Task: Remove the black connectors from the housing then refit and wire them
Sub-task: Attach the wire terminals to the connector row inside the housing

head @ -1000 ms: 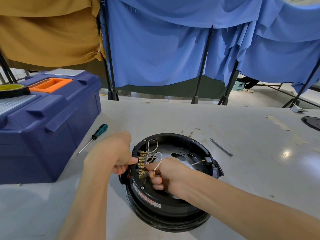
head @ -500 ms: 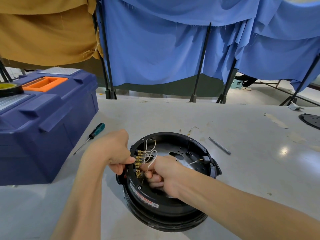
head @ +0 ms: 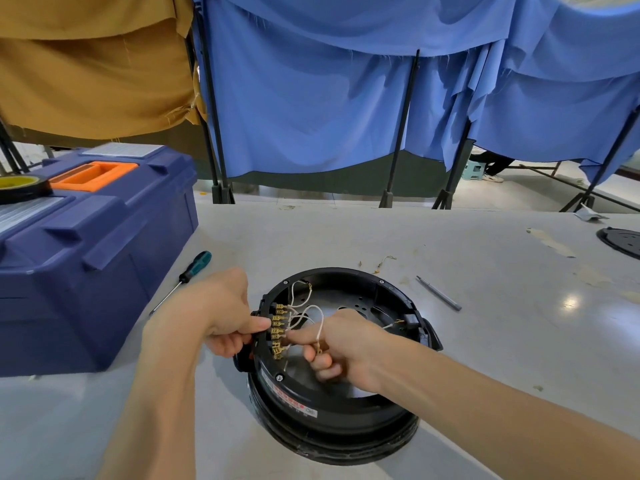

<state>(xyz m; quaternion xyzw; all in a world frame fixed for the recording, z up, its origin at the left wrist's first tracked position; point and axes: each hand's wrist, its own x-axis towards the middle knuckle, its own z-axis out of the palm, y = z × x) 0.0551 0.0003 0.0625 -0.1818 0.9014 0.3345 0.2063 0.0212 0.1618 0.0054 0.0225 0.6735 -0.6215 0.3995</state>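
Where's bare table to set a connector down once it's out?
Widest: right of the housing, nearer than the grey bit. Also the strip behind the housing, apart from small scraps. Crowded: between toolbox and housing, where the screwdriver lies and the left hand works.

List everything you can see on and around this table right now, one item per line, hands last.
housing: one, black, round, middle of the table
terminals: a row, brass, inside the housing's left rim
wires: several, white, looping from the terminals
toolbox: one, blue with orange handle, left
tape roll: one, black and yellow, on the toolbox
screwdriver: one, green-black handle, beside the toolbox
metal rod: one, grey, right of the housing
disc: one, black, far right edge
curtains: blue, brown at left, behind the table
table: one, pale grey
left hand: grips the housing's left rim
right hand: pinches one of the wires
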